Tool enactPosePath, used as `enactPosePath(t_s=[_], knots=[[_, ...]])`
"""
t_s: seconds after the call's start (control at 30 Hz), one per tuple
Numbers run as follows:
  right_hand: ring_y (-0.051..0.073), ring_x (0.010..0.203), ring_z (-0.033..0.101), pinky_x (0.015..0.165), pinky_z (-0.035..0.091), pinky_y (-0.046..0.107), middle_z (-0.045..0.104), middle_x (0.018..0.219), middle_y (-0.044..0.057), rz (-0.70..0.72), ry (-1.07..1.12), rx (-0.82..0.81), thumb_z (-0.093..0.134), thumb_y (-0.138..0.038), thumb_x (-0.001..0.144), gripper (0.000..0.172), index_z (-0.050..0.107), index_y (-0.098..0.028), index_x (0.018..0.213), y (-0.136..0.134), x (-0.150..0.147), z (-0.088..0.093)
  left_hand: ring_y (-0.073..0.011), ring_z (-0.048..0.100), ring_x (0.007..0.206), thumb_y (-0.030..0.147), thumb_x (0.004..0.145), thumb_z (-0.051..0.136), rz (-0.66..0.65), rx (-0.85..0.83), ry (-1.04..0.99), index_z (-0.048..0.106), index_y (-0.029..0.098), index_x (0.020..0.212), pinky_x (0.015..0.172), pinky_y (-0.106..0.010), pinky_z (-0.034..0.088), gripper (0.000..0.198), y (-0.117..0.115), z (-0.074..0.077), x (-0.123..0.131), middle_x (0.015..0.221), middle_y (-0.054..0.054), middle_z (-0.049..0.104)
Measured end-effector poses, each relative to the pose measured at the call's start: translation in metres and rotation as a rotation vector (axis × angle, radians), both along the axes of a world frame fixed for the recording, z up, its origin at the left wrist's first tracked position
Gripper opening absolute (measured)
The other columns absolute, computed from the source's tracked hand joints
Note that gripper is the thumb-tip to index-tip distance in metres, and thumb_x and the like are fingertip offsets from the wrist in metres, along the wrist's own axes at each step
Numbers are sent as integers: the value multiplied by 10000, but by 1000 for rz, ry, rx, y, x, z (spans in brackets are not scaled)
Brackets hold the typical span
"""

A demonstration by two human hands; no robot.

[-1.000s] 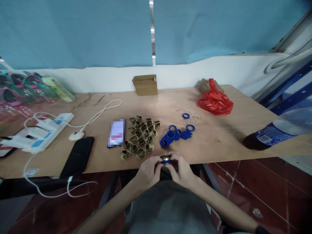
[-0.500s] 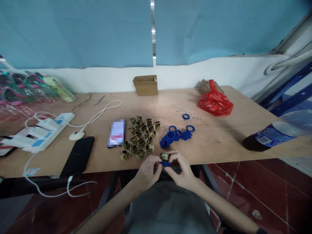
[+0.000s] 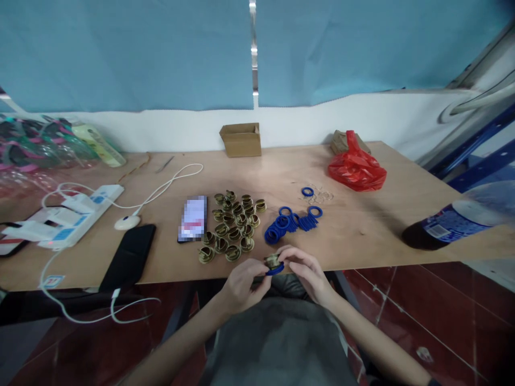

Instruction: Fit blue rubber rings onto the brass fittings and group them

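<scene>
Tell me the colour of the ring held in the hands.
Blue: the ring shows best in the head view.

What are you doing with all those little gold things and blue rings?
A person sits at a wooden table. The left hand and right hand together pinch one brass piece with a blue ring at its lower end, just over the table's near edge. On the table beyond lie a pile of brass pieces and, to its right, a pile of blue rings. A phone lies left of the brass pile.
</scene>
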State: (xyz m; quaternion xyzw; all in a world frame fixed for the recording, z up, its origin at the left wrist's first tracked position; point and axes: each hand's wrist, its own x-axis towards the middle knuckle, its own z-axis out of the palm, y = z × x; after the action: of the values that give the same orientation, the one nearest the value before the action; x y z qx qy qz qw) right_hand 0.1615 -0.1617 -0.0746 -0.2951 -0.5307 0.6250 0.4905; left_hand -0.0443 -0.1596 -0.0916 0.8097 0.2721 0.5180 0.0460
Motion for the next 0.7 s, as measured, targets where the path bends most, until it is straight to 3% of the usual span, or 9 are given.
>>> enactPosePath(t_s=[0.2,0.37,0.47,0.6,0.7], knots=[[223,1086,634,972,516,338,671,1121,68,75,114,-116,700,-365,922,185,783,-240,1032,0,-3,3,-192,749,795,57,886,654,-22,78,133,592,177,1129,749,-320,636,279,1,2,-4,882,-77,763],[240,1208,616,1036,526,393,643,1247,78,133,44,-82,697,-349,938,251,763,-269,1167,2,2,9,-216,755,894,84,915,657,23,2,163,601,165,1104,814,-335,633,213,2,-5,-8,949,-104,768],[250,1258,598,1084,502,423,613,1297,85,127,-22,-23,672,-367,960,298,737,-283,1238,2,4,8,-206,761,857,76,904,667,58,-50,98,613,177,1107,795,-310,630,232,0,-7,-6,904,-76,768],[268,1310,571,1150,440,463,568,1356,99,38,-104,86,636,-392,983,312,724,-293,1266,4,7,2,-182,784,783,127,904,686,98,-291,-47,632,213,1093,739,-259,628,214,-6,-2,1,899,-44,794],[253,1308,573,1145,453,450,543,1354,93,-41,-138,215,609,-334,1001,317,695,-321,1306,3,6,0,-180,799,784,212,924,675,91,-675,-178,603,232,1162,682,-232,626,249,-9,9,4,931,-35,820]])
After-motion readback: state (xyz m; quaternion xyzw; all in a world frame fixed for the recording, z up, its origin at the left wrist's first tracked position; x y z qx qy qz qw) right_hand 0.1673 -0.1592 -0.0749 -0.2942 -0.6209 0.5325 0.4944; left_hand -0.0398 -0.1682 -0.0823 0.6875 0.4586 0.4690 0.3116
